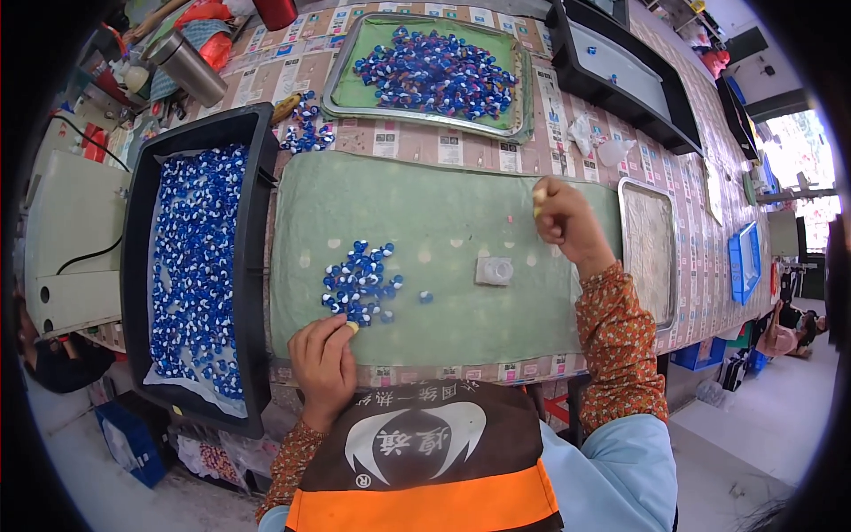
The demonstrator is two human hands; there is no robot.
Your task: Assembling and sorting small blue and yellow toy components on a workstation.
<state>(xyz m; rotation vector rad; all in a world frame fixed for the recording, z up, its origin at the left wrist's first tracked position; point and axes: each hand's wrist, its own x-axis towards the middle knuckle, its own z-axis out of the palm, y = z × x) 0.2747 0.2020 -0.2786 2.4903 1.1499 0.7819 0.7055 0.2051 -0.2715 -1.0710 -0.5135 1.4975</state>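
Observation:
My left hand [324, 359] rests on the green cloth [399, 191] at the near edge of a loose pile of blue-and-white beads [359, 279]. Its fingers are curled together, with a yellow covering on one fingertip; what they may hold is hidden. A single blue bead [425, 297] lies just right of the pile. Raised over the cloth's right part, my right hand [567, 217] is closed in a pinch, with yellow on its fingertips. I cannot make out anything between them. A small clear, squarish block with a round hollow [494, 271] sits between the hands.
A black crate [135, 266] of blue-and-white beads stands at left. Behind the cloth is a metal tray [425, 118] of blue and reddish beads. An empty-looking metal tray [649, 257] lies right; another black crate [620, 97] is far right. A steel tumbler [188, 69] stands far left.

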